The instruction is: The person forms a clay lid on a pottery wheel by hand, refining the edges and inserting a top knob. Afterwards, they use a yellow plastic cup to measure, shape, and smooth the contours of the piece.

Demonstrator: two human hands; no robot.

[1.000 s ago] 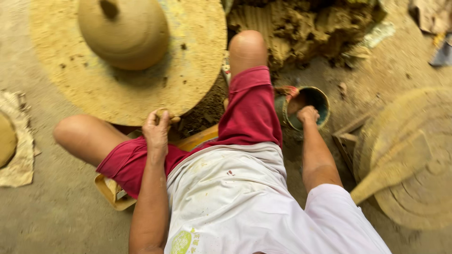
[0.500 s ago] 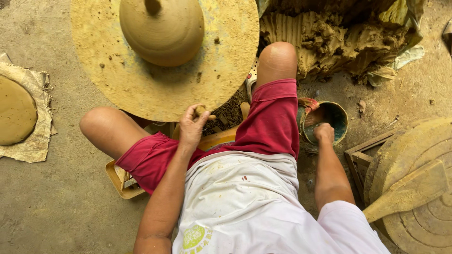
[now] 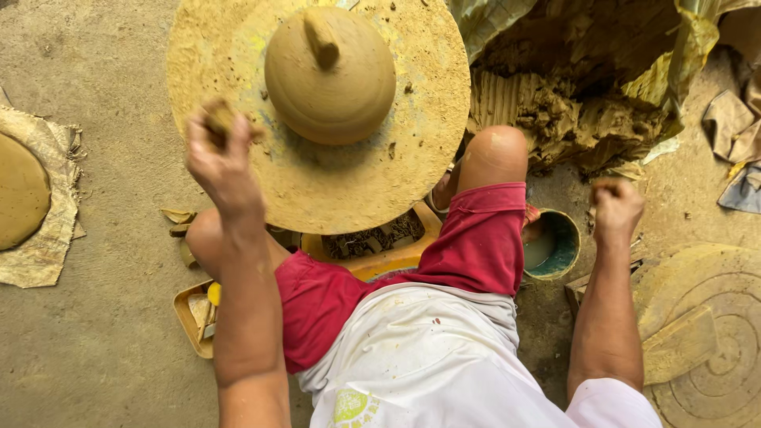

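**Wet clay, raised hands at the potter's wheel**

Packed earth floor surrounds a crusted round wheel (image 3: 238, 71) where a domed clay form (image 3: 330, 75) with a small knob on top sits at centre. The left hand (image 3: 222, 158) is lifted over the wheel's near edge, fingers curled around a small lump of clay (image 3: 219, 115). The right hand (image 3: 617, 208) is closed in a loose fist above a teal water pot (image 3: 555, 246) beside the knee; what it holds, if anything, cannot be told. A heavy touch from the left hand could dent the soft dome, and drips from the right could slick the floor
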